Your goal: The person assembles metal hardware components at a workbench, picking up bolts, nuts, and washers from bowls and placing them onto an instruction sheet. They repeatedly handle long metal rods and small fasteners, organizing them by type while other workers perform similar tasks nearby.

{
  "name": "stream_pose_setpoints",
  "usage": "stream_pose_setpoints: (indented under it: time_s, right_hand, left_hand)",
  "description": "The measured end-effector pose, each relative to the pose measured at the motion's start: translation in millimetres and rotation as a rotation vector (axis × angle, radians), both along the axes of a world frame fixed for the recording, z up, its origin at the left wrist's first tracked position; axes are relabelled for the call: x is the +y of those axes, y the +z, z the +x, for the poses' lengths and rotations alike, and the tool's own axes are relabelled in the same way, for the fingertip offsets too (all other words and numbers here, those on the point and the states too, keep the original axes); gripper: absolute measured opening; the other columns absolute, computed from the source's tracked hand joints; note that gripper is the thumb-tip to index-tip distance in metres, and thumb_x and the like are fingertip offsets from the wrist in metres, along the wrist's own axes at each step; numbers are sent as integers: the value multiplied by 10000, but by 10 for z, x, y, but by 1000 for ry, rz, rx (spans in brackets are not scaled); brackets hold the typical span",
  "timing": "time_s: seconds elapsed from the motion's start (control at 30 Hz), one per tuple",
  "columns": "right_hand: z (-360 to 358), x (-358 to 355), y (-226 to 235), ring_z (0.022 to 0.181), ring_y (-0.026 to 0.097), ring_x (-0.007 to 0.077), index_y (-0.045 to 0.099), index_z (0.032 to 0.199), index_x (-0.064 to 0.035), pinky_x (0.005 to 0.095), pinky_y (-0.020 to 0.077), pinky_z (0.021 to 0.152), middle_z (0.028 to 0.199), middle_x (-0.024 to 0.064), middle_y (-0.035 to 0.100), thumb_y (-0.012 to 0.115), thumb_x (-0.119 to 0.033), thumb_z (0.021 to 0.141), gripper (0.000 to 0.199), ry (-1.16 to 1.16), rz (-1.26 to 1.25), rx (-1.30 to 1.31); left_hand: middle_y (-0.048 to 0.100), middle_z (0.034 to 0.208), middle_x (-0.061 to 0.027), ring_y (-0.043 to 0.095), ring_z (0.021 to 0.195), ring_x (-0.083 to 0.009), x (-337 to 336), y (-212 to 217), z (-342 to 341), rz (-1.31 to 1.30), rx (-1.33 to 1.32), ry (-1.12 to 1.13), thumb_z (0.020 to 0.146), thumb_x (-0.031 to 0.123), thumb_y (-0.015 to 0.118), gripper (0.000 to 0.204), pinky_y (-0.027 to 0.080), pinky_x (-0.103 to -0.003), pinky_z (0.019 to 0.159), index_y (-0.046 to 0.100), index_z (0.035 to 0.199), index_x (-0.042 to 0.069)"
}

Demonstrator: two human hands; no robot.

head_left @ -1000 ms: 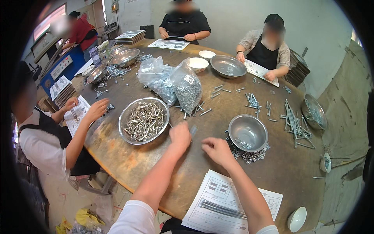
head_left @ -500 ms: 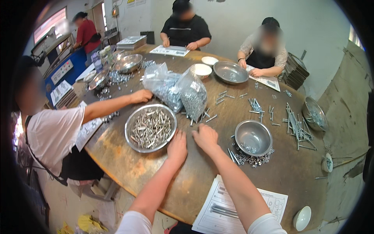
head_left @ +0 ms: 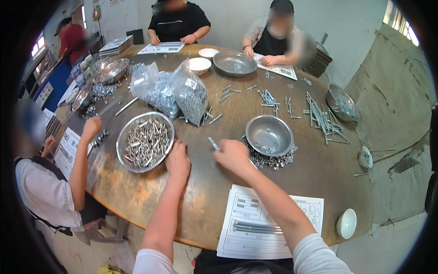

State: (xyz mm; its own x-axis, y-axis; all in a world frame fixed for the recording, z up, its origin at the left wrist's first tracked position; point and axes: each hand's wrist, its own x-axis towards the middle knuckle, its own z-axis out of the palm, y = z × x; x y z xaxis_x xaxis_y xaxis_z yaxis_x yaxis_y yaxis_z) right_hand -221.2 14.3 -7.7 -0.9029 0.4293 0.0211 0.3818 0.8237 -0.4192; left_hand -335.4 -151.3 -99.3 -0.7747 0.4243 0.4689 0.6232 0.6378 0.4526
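My left hand (head_left: 178,160), fingers bent, is closed at the right rim of a steel bowl (head_left: 120,157) heaped with metal fasteners; its thumb is hidden. Over the table to its right, my right hand (head_left: 232,154) is closed, and a silvery bolt (head_left: 212,143) sticks out past its fingers. Much of that bolt is covered by the hand. Just right of it stands a second steel bowl (head_left: 269,119), holding a few small pieces, with loose nuts (head_left: 273,160) piled along its near side. Below my right forearm, long bolts (head_left: 258,228) lie on a printed sheet (head_left: 269,247).
Plastic bags of hardware (head_left: 189,98) sit mid-table. Loose bolts (head_left: 321,119) and another bowl (head_left: 342,102) lie to the right; a white bowl (head_left: 346,223) is near the front right. Co-workers sit at the left and far sides, one with an arm (head_left: 82,164) over the table.
My view has shifted, so the table's contents appear further left. A bolt now shows at my right hand. The left co-worker's hand has drawn back from the bags.
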Motion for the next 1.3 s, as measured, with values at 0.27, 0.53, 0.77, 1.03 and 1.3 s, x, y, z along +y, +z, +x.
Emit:
stream_pose_setpoints:
  time_s: [0.27,0.53,0.77,1.03,1.3]
  right_hand:
    - [1088,536,-186,731,675,371,681,843,-36,489,524,698,794,197,691,637,-170,803,146,-184,86,168]
    - [935,472,-429,788,675,360,679,745,-35,459,534,697,812,173,688,702,-219,785,190,-194,298,4]
    - [1335,419,-396,819,668,383,683,760,-6,484,528,740,829,200,677,611,-79,775,104,-158,126,38]
    - [1460,480,-310,820,678,399,703,773,2,481,537,755,832,228,686,629,-40,717,101,-191,88,37]
    - [2298,701,14,812,682,376,736,810,-52,438,544,769,814,200,692,632,-60,738,126,-302,153,3]
  left_hand:
    - [614,947,-119,590,913,-322,53,161,73,-224,153,-17,829,41,585,92,491,-418,787,634,900,74]
    - [660,944,-168,644,884,-360,430,408,640,56,-142,-218,863,134,626,113,509,-460,779,643,954,68]
    - [713,910,-157,677,900,-346,1061,453,1134,-45,-431,-281,861,164,626,171,524,-438,801,682,977,52]
    - [711,920,-158,676,920,-351,1404,477,1422,-229,-426,-211,823,200,662,167,528,-456,808,687,939,83]
    - [718,912,-150,684,910,-335,1517,450,1466,-294,-391,-146,709,169,718,156,537,-432,803,726,851,104]
